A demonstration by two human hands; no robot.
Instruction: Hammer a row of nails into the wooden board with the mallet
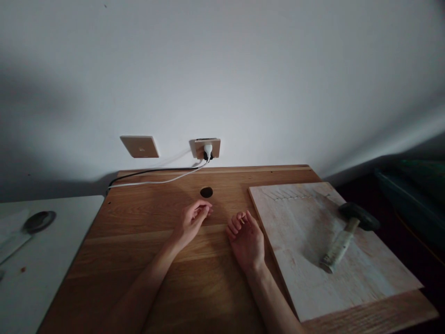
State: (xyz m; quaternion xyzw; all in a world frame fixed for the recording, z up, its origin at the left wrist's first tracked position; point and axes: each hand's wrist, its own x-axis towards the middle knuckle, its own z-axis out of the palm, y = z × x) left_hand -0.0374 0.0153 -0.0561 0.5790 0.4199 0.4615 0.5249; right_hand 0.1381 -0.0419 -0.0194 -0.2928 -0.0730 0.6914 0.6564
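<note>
My left hand [192, 223] rests on its edge on the wooden desk [146, 241], fingers loosely curled toward the thumb, with nothing visible in them. It lies just below a round cable hole [206, 192]. My right hand [247, 240] lies back up beside the left edge of a pale wooden board [347, 278]. Its fingers are curled in, and something small and pale shows at the fingertips that I cannot make out. A hammer [347, 234] with a dark head and light handle lies on the board, to the right of my right hand.
A row of small marks or nails [292, 193] runs along the board's far edge. Two wall plates [139, 146] sit above the desk; a white plug [207, 150] and its cables [156, 176] trail left. A white table [38, 269] with a dark round object [39, 221] stands on the left.
</note>
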